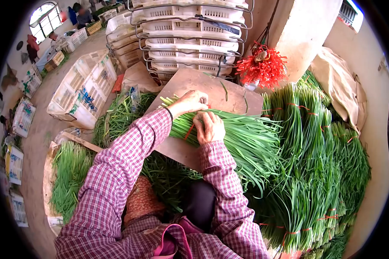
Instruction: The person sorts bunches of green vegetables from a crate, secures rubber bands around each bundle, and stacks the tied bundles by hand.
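A bunch of long green stalks (246,134) lies across a brown board (181,149), its pale cut ends to the left and its leaves spreading right. A red tie (189,131) crosses the bunch near the cut ends. Over the top of the bunch, my left hand (190,102) has its fingers curled together near a bit of red; whatever they pinch is too small to make out. My right hand (209,126) rests on the bunch just below, fingers bent and pressed together against the stalks.
Tied green bundles (302,172) are piled at the right. Red ties (262,64) hang by the pillar. White crates (190,32) are stacked behind the board, with another crate (84,93) at the left. Loose stalks (71,172) fill a container at lower left. People sit far back.
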Available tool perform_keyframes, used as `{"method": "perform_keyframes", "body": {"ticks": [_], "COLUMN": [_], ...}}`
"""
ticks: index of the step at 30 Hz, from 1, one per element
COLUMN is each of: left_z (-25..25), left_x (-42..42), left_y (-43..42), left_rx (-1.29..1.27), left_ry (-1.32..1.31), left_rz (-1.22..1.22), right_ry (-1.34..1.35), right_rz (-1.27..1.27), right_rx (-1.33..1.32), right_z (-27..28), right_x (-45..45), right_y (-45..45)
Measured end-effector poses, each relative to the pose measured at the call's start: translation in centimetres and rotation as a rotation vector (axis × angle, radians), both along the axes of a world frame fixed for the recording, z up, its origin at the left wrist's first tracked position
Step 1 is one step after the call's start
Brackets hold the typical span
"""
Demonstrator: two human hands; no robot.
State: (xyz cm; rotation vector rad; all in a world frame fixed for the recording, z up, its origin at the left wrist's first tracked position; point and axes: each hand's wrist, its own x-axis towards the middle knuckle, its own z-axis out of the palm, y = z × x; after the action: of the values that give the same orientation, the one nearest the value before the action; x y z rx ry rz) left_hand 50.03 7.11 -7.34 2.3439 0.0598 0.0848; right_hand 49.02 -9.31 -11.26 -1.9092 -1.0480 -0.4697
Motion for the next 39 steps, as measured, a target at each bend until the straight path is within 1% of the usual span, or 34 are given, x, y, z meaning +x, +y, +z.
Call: {"method": "perform_keyframes", "body": {"ticks": [2,3,6,8,10,12,14,15,16,18,20,21,23,24,30,36,38,39], "left_z": [0.9,0.6,0.7,0.3,-0.9,-1.5,-1.8,-1.9,-1.8,-1.9,-2.4,-2.1,-1.7,-1.7,-1.9,-1.9,-2.4,-2.4], "left_x": [-2.0,-2.9,-6.4,-8.8,-10.7,-12.0,-12.6,-12.9,-13.0,-13.3,-13.3,-13.4,-13.7,-13.8,-14.1,-14.4,-14.4,-14.5], "left_y": [-1.5,-2.0,-4.8,-7.1,-9.7,-11.6,-12.8,-13.2,-13.4,-13.5,-13.4,-13.4,-13.4,-13.4,-13.1,-12.8,-12.6,-12.5], "left_rx": [0.011,0.025,-0.1,-0.137,-0.201,-0.196,-0.228,-0.233,-0.247,-0.26,-0.258,-0.257,-0.259,-0.261,-0.307,-0.219,-0.21,-0.21], "left_ry": [-0.045,-0.105,-0.115,-0.167,-0.243,-0.304,-0.359,-0.353,-0.37,-0.392,-0.428,-0.433,-0.331,-0.329,-0.354,-0.34,-0.437,-0.435], "left_rz": [0.037,0.028,0.083,0.116,0.175,0.209,0.22,0.22,0.218,0.213,0.206,0.204,0.177,0.175,0.106,0.061,0.021,0.022], "right_ry": [-0.037,-0.035,-0.037,-0.072,-0.084,-0.024,-0.015,0.017,0.045,0.013,0.212,0.207,0.278,0.316,0.312,0.254,0.242,0.226], "right_rz": [-0.004,-0.018,-0.009,-0.057,-0.051,-0.094,-0.157,-0.141,-0.124,-0.137,-0.242,-0.243,-0.24,-0.237,-0.263,-0.256,-0.241,-0.226], "right_rx": [0.055,0.04,-0.015,-0.024,-0.025,-0.018,-0.065,-0.054,-0.039,-0.038,-0.107,-0.105,-0.087,-0.079,-0.068,-0.024,-0.012,-0.001], "right_z": [0.6,0.9,2.1,2.1,2.1,2.8,1.9,1.9,1.9,1.1,0.8,1.0,1.1,1.0,-0.1,0.0,0.2,0.2], "right_x": [-0.9,-1.6,-3.7,-5.2,-6.5,-8.0,-8.0,-8.1,-8.0,-7.9,-7.9,-7.9,-8.0,-8.0,-7.5,-7.8,-8.0,-8.0], "right_y": [-0.7,-1.4,-4.0,-6.0,-8.1,-9.8,-10.6,-10.7,-10.7,-10.6,-10.5,-10.5,-10.8,-10.9,-10.8,-10.9,-11.0,-11.0]}}
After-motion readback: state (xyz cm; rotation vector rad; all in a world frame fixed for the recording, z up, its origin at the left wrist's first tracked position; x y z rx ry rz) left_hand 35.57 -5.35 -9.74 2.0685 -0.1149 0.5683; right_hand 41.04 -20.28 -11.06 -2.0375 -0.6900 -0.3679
